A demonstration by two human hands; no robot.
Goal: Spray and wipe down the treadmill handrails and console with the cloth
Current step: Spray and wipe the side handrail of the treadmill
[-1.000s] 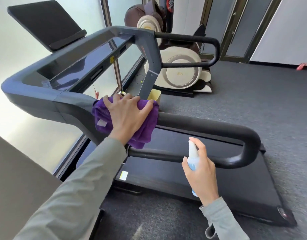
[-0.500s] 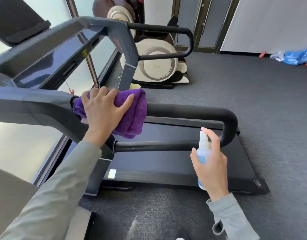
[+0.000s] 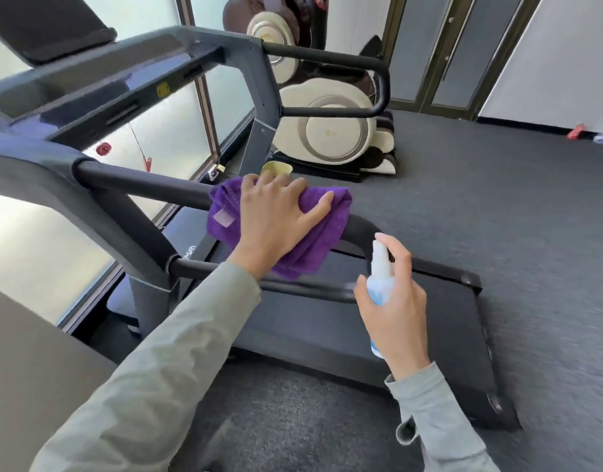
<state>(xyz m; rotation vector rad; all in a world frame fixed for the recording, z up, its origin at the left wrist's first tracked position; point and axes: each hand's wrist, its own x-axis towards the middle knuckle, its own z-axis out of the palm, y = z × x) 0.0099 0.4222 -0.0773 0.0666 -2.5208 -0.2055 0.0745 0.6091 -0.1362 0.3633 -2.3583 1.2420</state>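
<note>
Fingers of your right hand (image 3: 397,303) wrap the spray bottle (image 3: 381,279), forefinger on the nozzle; aim just ahead of the cloth. Beyond it, your left hand (image 3: 278,221) presses the purple cloth (image 3: 322,229) flat over the near handrail (image 3: 147,183): wrap it round, press firmly.

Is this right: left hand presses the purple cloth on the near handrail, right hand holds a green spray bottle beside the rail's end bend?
Not quite. The head view shows the spray bottle is clear and pale blue with a white nozzle, not green. The rest stands: the left hand presses the purple cloth on the near handrail, and the right hand holds the bottle beside the rail's end bend.
</note>
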